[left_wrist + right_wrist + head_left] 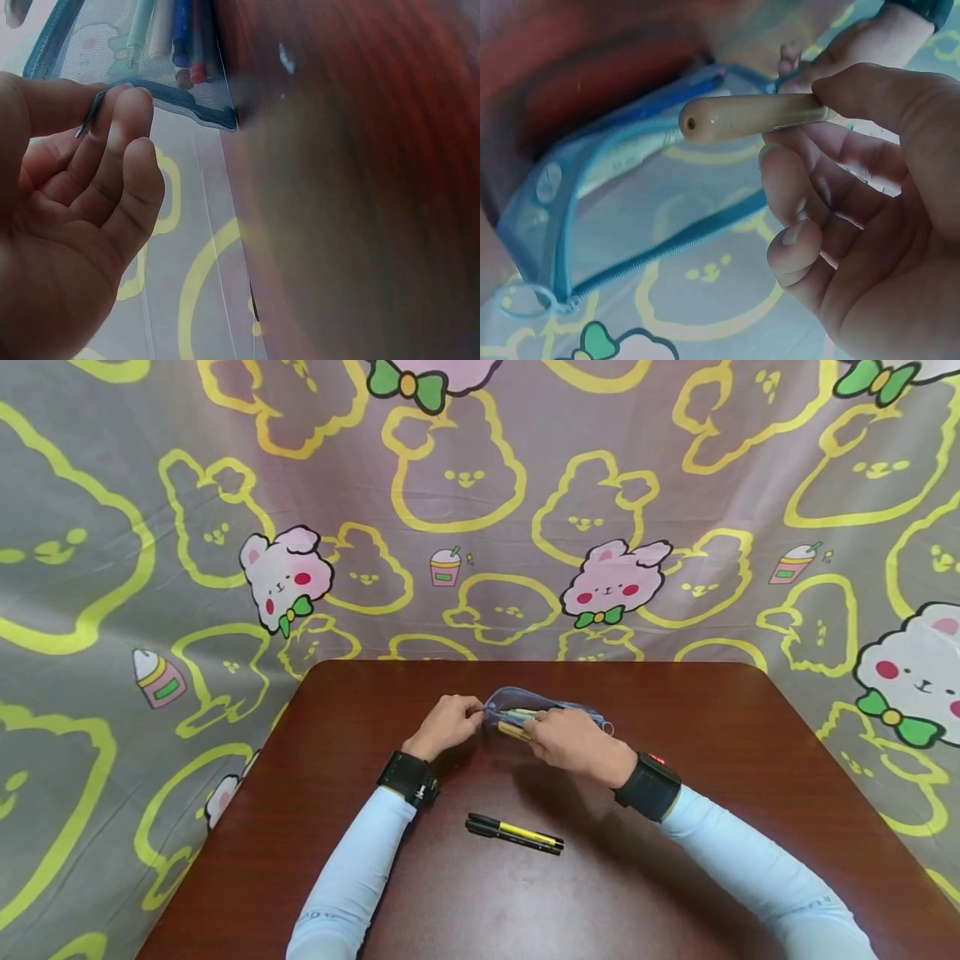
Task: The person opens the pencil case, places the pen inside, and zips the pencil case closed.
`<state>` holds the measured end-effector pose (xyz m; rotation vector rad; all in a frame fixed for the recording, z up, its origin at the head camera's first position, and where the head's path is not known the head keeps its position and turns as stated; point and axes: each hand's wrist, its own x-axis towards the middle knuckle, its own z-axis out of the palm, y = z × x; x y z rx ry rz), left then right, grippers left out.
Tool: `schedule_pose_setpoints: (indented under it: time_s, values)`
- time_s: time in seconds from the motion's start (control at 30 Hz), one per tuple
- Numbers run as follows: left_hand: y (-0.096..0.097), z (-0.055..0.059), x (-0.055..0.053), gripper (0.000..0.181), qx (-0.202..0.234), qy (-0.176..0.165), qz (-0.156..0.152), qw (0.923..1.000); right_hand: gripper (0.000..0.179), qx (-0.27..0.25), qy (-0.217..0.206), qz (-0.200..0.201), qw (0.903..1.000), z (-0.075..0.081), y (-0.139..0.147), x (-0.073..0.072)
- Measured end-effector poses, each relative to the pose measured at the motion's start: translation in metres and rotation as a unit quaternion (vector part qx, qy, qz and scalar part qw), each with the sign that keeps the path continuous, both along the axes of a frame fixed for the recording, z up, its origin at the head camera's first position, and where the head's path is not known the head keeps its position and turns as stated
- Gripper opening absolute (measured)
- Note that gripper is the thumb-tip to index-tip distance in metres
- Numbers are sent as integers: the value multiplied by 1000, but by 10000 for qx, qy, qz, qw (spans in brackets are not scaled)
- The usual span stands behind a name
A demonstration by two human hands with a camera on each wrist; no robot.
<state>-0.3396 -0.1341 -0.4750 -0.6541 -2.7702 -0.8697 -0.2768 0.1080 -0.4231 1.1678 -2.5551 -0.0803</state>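
Observation:
A see-through blue mesh pencil case [517, 696] lies unzipped near the back of the table. My left hand [447, 725] pinches the small tab at its left end between thumb and fingertips; the tab [91, 114] shows in the left wrist view. Just in front of the opening, my right hand [573, 742] grips a tan, round-ended pen-like stick [754, 118] by one end. The other end of the stick has a small dark hole. Inside the case are several pens, among them a blue pen [182, 34] and a pale green pen [139, 34].
Two black markers lie side by side on the brown table [420, 893], nearer the front; one marker [528, 833] has a yellow barrel. A round zipper ring [525, 299] hangs at the case's right end. Behind the table hangs a patterned grey cloth [495, 635].

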Motion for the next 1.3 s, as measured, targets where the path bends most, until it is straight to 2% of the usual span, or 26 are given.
schedule_pose_setpoints:
  time_s: [0.2, 0.43, 0.63, 0.97, 1.17, 1.3]
  values:
    - [0, 0, 0, 16, -81, -12, -40, 10000, 16, -70, 171, -205, 9996, 8, 2, -12]
    - [-1, 2, 0, 15, -3, -23, -7, 10000, 15, -165, 17, -404, 9990, 10, 2, -26]
    - [0, 3, 2, 16, -25, -14, -82, 10000, 6, -56, 485, -493, 9976, 7, 3, -33]
    - [0, 3, 2, 16, -49, 163, -237, 9996, 13, -216, 952, -536, 9938, 11, 10, -32]
    - [0, 2, 1, 16, 62, 59, -242, 9997, 19, -338, 1114, -405, 9924, 15, 15, -29]
    - [0, 2, 0, 16, 96, -15, -256, 9996, 20, -485, 941, -339, 9938, 19, 16, -22]
